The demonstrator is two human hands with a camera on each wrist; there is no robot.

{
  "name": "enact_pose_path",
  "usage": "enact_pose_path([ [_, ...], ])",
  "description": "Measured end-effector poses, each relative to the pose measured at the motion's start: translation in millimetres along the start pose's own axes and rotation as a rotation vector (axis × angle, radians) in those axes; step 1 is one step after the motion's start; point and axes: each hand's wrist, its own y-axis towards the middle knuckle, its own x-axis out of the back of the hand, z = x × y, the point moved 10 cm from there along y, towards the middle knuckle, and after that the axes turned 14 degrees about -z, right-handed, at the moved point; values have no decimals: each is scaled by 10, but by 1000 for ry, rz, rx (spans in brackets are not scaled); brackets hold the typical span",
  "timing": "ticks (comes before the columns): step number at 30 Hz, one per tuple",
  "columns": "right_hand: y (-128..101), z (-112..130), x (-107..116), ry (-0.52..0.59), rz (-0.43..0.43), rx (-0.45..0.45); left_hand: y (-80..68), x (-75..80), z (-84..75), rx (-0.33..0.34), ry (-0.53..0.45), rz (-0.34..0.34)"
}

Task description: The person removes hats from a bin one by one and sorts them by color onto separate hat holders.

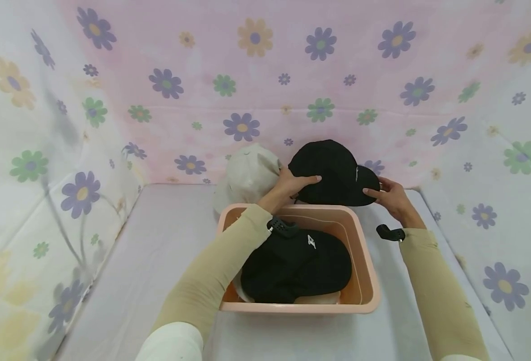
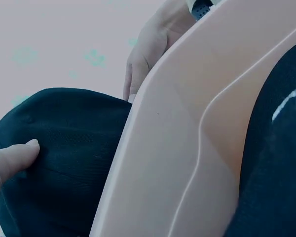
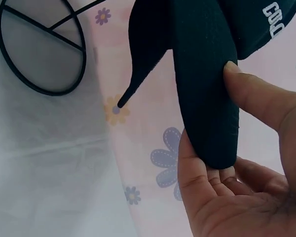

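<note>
A black cap [image 1: 328, 170] is held up in both hands behind the pink basket [image 1: 367, 271]. My left hand [image 1: 288, 184] grips the back of its crown, thumb lying on the near side and the other fingers hidden. Its brim is pinched by my right hand [image 1: 393, 199]; in the right wrist view the thumb [image 3: 254, 94] presses one face of the brim [image 3: 204, 94], with fingers curled under the edge. White lettering [image 3: 274, 19] shows on the crown there. Inside the basket lies another black cap [image 1: 301, 265] with a small white mark, over something pale.
A beige cap [image 1: 249, 173] stands against the back at left, partly behind my left hand. Flowered cloth [image 1: 256, 75] walls the back and both sides of the pale table [image 1: 157, 271]. A black wire ring [image 3: 83, 49] appears in the right wrist view.
</note>
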Motion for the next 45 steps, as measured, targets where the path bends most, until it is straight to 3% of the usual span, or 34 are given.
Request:
enact_pose_path([
  [4, 8, -14, -39, 10, 50, -15, -30, 2, -10, 25, 33, 20],
  [8, -52, 49, -27, -44, 75, -8, -91, 31, -61, 41, 165, 59],
  [11, -138, 215, 56, -161, 7, 57, -155, 60, -148, 19, 263, 93],
  [14, -232, 480, 147, -266, -92, 164, -244, 86, -277, -22, 283, 123],
  [17, -349, 814, 187, -279, -151, 284, -352, 139, -468, -90, 272, 122],
  [22, -657, 1353, 162, -237, -161, 439, -551, 266, -844, -306, 321, 100],
  [26, -961, 1699, 68, -189, -113, 528, -767, 376, -1110, -587, 353, 116],
  [30, -1245, 1921, -77, -163, -38, 617, -1063, 492, -1271, -879, 396, 195],
  [33, -1429, 1985, -229, -179, 33, 660, -1249, 628, -1264, -980, 458, 241],
  [36, -1578, 1991, -396, -211, 100, 689, -1354, 820, -1183, -1005, 530, 230],
  [40, -1733, 1985, -627, -235, 196, 717, -1405, 1066, -1008, -995, 653, 183],
  [45, -1836, 1906, -960, -289, 332, 716, -1408, 1260, -629, -925, 820, 179],
])
